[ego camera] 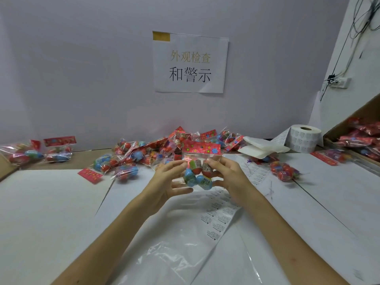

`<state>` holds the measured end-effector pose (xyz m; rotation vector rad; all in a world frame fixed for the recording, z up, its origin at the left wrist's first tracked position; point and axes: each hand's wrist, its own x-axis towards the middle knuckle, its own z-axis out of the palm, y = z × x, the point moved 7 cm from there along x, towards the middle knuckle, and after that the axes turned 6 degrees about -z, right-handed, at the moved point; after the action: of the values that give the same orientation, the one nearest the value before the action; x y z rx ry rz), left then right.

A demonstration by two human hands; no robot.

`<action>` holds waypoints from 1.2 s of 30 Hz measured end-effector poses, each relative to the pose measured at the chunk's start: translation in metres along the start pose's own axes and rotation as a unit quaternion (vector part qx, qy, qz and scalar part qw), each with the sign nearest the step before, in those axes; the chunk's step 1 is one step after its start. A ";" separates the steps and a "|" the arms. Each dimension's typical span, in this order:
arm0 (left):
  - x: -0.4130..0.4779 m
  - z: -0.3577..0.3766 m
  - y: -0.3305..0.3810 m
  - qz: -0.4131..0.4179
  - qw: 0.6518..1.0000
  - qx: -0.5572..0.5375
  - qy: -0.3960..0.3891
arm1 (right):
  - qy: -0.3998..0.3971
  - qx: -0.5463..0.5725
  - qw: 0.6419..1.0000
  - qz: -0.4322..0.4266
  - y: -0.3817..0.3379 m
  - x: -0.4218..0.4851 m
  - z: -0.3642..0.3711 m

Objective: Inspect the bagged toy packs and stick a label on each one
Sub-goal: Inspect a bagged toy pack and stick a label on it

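Left hand [164, 182], right hand [228, 177] holding toy pack [200, 150] — coloured eggs [190, 177] inside

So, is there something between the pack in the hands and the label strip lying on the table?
Nothing visible does. The left hand and right hand hold the toy pack upright; the label strip lies just below it, to the right.
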<state>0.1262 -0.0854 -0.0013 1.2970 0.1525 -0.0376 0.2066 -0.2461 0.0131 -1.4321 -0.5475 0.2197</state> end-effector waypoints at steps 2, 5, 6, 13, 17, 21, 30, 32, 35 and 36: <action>0.000 0.002 -0.002 0.001 0.999 0.046 0.005 | -0.014 0.001 1.000 -0.002 0.000 -0.001 0.003; 0.001 0.005 -0.005 0.006 0.997 0.073 0.015 | -0.024 -0.008 1.000 -0.007 -0.001 -0.001 0.006; 0.001 0.004 -0.005 0.008 0.997 0.076 0.024 | -0.024 -0.012 1.000 -0.008 -0.001 -0.001 0.006; 0.002 -0.001 -0.001 0.018 0.993 0.100 0.065 | -0.043 -0.031 0.999 0.001 0.004 -0.002 0.012; 0.001 0.000 -0.002 0.011 0.993 0.107 0.049 | -0.041 -0.034 0.999 0.001 0.003 -0.003 0.013; -0.002 0.006 -0.004 0.007 0.990 0.136 0.034 | -0.056 -0.041 0.998 -0.002 0.001 -0.005 0.014; -0.003 -0.001 0.002 0.039 0.977 0.165 0.129 | -0.068 -0.040 0.997 -0.003 0.001 -0.008 0.019; -0.004 0.001 0.002 0.038 0.978 0.165 0.125 | -0.058 -0.038 0.998 -0.006 0.001 -0.007 0.017; -0.006 0.005 0.003 0.037 0.980 0.166 0.101 | -0.046 -0.053 0.998 -0.011 0.001 -0.006 0.013; -0.005 0.005 0.003 0.041 0.981 0.164 0.097 | -0.041 -0.059 0.997 -0.015 0.001 -0.006 0.011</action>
<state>0.1216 -0.0900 0.0037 1.6343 0.2686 0.1401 0.1965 -0.2388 0.0109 -1.5333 -0.6569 0.2267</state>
